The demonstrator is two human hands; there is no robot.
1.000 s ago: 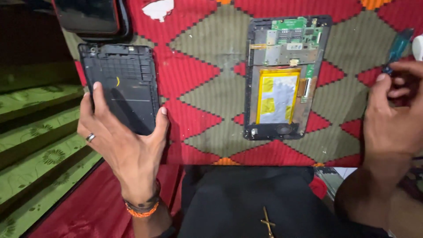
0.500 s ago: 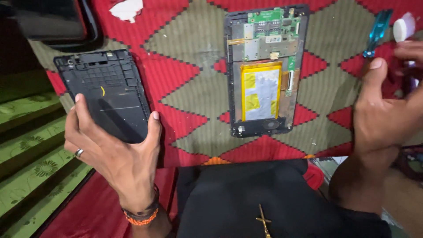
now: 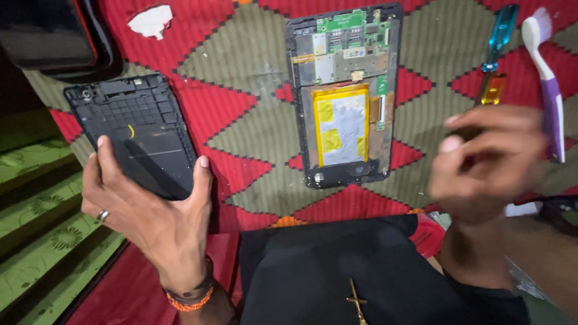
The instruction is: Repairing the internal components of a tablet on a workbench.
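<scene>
Left hand (image 3: 150, 210) grips black back cover (image 3: 135, 132); right hand (image 3: 487, 162) pinches screwdriver (image 3: 495, 54).

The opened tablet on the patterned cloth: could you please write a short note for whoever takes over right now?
Left hand: grip on the black back cover, held off the cloth.
Right hand: blurred; whether its grip holds anything cannot be told. Blue-handled screwdriver and purple toothbrush lie just beyond it.
Opened tablet lies face down mid-cloth, circuit board and yellow-taped battery exposed.
Done: cover is off.
Left: the internals look untouched; battery and board are in place.
</scene>
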